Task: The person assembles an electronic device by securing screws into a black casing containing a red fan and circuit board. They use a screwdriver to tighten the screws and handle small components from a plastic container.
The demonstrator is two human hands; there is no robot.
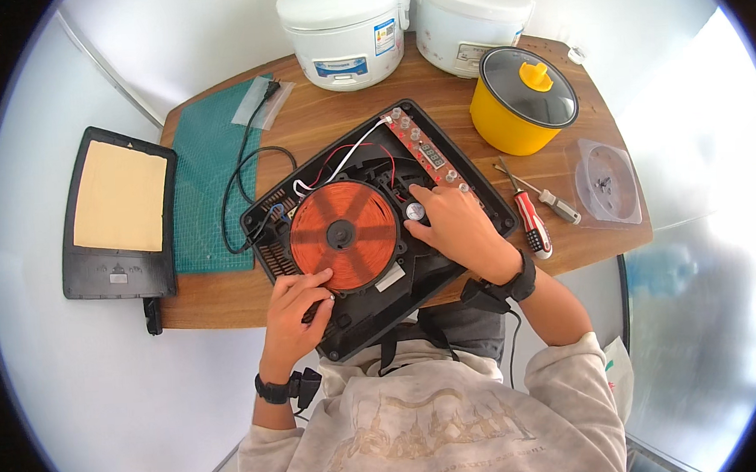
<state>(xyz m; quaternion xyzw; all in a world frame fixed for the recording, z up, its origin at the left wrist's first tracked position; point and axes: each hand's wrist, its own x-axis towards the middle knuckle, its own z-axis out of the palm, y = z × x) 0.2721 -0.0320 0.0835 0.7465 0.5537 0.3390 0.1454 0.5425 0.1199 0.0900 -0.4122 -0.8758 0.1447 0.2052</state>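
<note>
An open black casing (479,209) lies askew on the bench (329,115), its near corner jutting past the front edge toward the person's lap. Inside it, left of centre, sits a flat copper coil (363,241). The coil is round, so it has no long axis of its own; the circuit strip (429,152) beyond it runs from upper left to lower right.

The left hand (292,313) is the nearer to the coil: its fingertips reach the near-left rim, so the coil lies ahead and to the right of them. These fingers are loosely bent, and I cannot tell whether they pinch anything. The right hand (461,223) comes in from the other side, thumb and forefinger spread either side of a small silver disc (415,211), just beside the coil's right rim. Whether they touch the disc is unclear.

Farther right lie a red-and-white screwdriver (533,225) and a grey screwdriver (560,207), with a yellow pot (509,125) behind. A green mat (200,194) lies to the left.
</note>
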